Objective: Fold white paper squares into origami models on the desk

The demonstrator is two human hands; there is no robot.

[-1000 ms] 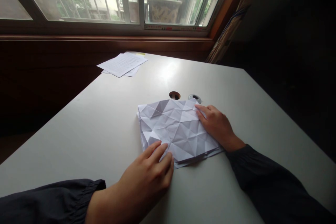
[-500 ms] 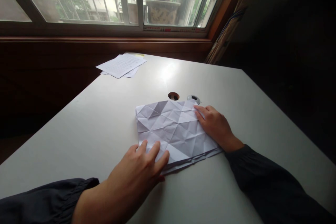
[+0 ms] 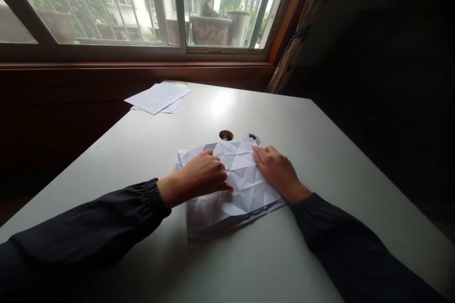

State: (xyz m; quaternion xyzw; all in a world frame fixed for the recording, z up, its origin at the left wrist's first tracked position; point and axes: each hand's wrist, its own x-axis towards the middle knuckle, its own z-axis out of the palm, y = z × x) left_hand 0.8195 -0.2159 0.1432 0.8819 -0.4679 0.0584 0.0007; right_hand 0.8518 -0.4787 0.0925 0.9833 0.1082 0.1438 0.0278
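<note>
A folded sheet of white paper (image 3: 245, 189), crossed by triangular creases, lies on the white table in front of me. Its near edge shows several layers, slightly apart. Over the paper's left middle is my left hand (image 3: 202, 173), its fingers curled into a fist and the thumb stretched out to the right near the surface. Whether the knuckles press on the paper, I cannot tell. My right hand (image 3: 279, 170) rests along the paper's right side, fingers stretched out and their tips on the upper right corner.
Loose written sheets (image 3: 159, 97) lie at the table's far left corner. Beyond the creased paper are a round hole (image 3: 226, 135) in the tabletop and a grey ring-shaped fitting (image 3: 251, 138). A window (image 3: 142, 4) and a tied curtain (image 3: 287, 57) stand behind the table (image 3: 142, 151).
My left hand has moved from the paper's near left corner up to its middle left, and its spread fingers have curled in. My right hand stays on the right side. The view has shifted slightly.
</note>
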